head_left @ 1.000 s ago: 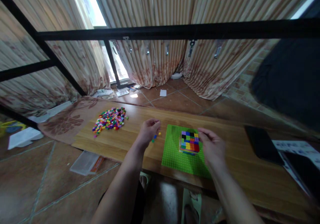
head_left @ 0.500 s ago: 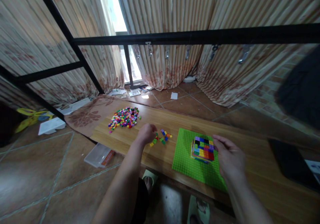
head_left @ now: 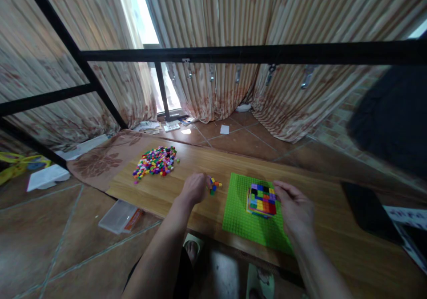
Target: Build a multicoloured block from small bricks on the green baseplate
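Observation:
On the wooden table, my left hand (head_left: 195, 189) is over the left side of a small cluster of loose toy bricks (head_left: 214, 186), partly covering it. Motion smears its fingers, so their grip is unclear. A green studded baseplate (head_left: 235, 219) carries a square stack of multicoloured bricks (head_left: 262, 200). Close against the stack's right side is my right hand (head_left: 297, 206), its thumb and fingertips drawn together. Whatever may be between those fingertips is too small to make out.
A big heap of small bricks (head_left: 156, 160) lies at the table's left. To the right are a dark flat object (head_left: 368, 210) and printed paper (head_left: 408, 217). A clear plastic box (head_left: 117, 216) is on the floor. A black metal bar (head_left: 213, 53) crosses behind the table.
My left hand has moved over the small brick cluster and covers more of it. My right hand stays beside the stack. The whole view has shifted slightly.

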`<state>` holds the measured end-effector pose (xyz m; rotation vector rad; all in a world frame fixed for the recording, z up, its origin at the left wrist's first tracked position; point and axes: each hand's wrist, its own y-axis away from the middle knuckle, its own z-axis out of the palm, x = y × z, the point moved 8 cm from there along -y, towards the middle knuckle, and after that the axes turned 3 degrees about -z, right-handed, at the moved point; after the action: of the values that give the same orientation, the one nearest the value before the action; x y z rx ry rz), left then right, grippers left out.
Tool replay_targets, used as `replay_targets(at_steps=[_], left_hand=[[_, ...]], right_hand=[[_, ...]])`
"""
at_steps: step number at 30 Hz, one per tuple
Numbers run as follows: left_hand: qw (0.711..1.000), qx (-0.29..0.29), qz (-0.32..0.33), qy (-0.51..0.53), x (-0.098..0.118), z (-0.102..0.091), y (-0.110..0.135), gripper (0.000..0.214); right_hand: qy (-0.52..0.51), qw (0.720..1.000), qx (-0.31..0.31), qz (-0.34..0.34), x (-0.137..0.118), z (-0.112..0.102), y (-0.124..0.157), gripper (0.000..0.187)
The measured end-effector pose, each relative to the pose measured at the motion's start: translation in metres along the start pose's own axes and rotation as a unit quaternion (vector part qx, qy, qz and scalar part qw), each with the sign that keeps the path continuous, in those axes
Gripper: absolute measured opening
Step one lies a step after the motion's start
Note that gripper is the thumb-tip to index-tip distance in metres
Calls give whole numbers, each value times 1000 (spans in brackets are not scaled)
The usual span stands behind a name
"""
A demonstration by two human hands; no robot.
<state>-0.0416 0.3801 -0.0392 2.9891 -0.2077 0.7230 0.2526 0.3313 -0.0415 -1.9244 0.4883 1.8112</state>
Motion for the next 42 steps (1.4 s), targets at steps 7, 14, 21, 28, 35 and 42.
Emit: replay_targets(at_steps=[7, 14, 21, 28, 35, 42], left_hand=[[992, 41, -2, 118, 17, -17, -6, 13], [825, -71, 1, 561, 80, 6, 2, 21], [773, -170, -14, 610, 113, 29, 12, 34], [799, -158, -26, 580, 109, 27, 10, 28], [851, -98, -58, 512, 90, 42, -2, 14], [858, -129, -15, 497, 103, 49, 3, 22]], right_hand=[[95, 985, -2, -144, -40, 0, 8, 21], [161, 917, -167, -325, -83, 30, 46, 24], [216, 893, -223, -325, -80, 39, 54, 16], [219, 900, -220, -306, -75, 32, 46, 14], [260, 895, -217, -291, -55, 26, 37, 14], [301, 878, -185, -323, -52, 25, 38, 18]])
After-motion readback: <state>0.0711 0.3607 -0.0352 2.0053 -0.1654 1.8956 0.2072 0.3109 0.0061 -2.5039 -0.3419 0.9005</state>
